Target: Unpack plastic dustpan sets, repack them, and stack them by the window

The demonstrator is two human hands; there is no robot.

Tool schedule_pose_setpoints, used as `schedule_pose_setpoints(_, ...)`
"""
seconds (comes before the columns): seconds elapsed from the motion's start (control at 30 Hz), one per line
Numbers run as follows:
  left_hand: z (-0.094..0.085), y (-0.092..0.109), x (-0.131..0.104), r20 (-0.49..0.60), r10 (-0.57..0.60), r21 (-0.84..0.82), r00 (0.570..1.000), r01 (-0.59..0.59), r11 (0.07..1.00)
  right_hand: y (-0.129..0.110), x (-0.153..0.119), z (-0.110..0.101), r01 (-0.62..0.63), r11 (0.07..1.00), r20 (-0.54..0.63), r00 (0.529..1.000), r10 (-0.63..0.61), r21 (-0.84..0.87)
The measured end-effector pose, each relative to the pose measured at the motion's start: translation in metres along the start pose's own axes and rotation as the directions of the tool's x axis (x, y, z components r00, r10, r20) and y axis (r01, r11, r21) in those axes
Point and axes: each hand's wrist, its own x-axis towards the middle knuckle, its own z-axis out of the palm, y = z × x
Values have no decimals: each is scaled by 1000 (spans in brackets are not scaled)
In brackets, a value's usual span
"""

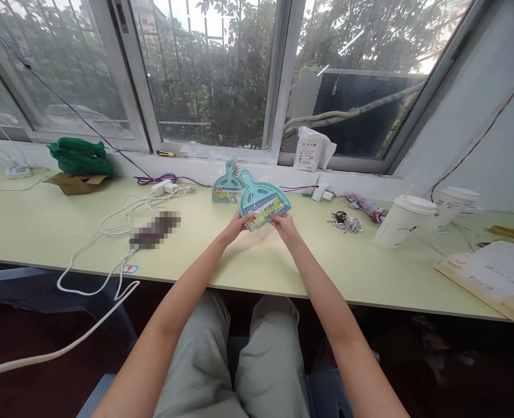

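A turquoise dustpan and brush set (263, 200) in clear wrapping, with a printed label along its lower edge, is held up above the table, tilted. My left hand (236, 225) grips its lower left corner, the thumb over the label. At the lower right edge my right hand (284, 225) pinches it, fingers partly hidden behind. Just behind, more wrapped dustpan sets (228, 184) of the same kind lean upright near the window sill, partly covered by the held one.
White cables (104, 232) and a blurred-out object (155, 229) lie left, near a green bag (80, 155) on a cardboard box (78, 183). To the right are small metal pieces (347, 223), paper cups (402, 223) and a paper bag (496, 276). The table's front edge (257, 291) runs above my knees.
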Motion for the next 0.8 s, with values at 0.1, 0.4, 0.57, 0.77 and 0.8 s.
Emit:
schedule_pose_setpoints(0.1, 4, -2, -1, 19, 8, 23, 1000, -9, 1000, 2, 2, -2, 23, 1000, -30, 999, -22, 5)
schedule_pose_setpoints(0.4, 11, -1, -7, 59, -53, 29, 997, 51, 998, 10, 6, -4, 40, 998, -85, 995, -44, -44)
schedule_pose_setpoints(0.57, 1, -1, 1, -85, -93, -21, 992, 92, 996, -3, 10, -15, -138, 955, 18, 989, 148, -263)
schedule_pose_setpoints(0.77, -31, -2, 10, -355, -105, -256, 929, 12, 967, -23, 4, -28, 331, 517, 167, 926, -338, -790)
schedule_pose_setpoints(0.8, -34, -2, 11, -366, -125, -274, 922, 22, 961, -24, 2, -28, 432, 346, 275, 865, -420, -833)
